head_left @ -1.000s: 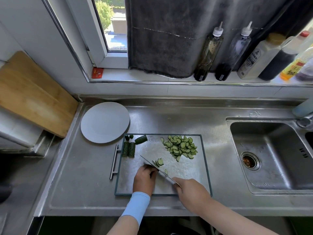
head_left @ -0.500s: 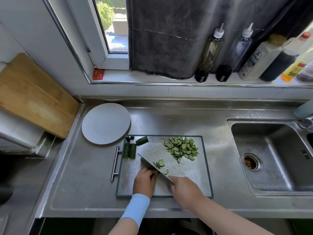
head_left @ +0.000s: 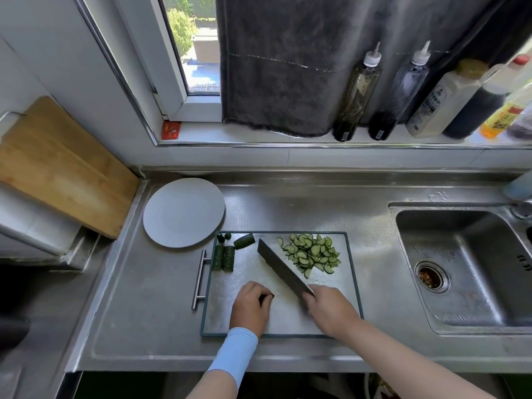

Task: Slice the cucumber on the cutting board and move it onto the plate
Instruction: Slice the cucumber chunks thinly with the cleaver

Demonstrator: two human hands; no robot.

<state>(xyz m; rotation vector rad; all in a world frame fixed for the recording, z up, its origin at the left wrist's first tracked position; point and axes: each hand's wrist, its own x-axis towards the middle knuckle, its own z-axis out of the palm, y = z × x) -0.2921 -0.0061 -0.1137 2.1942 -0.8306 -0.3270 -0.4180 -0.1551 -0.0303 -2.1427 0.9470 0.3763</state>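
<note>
**Slices piled up, plate not yet served**

A steel counter runs under the window, and the sink sunk into its right end holds only some brownish scraps caught in the drain. The cutting board lies in front of the person, within easy reach. The plate sits just off the board's far left corner, presumably so the cucumber has a short trip. None has reached it yet.

The right hand is wrapped firmly round the handle of the knife, whose blade angles out across the board towards the pile, likely to sweep fresh cuts aside. The left hand rests on the board with its fingers curled under. Something dark peeks out at the fingertips, but I cannot tell whether it grips a stub.

The cucumber slices lie heaped at the far right of the board. Two uncut chunks lie parked side by side on the left edge, a third chunk just beyond them, clear of the blade
</note>
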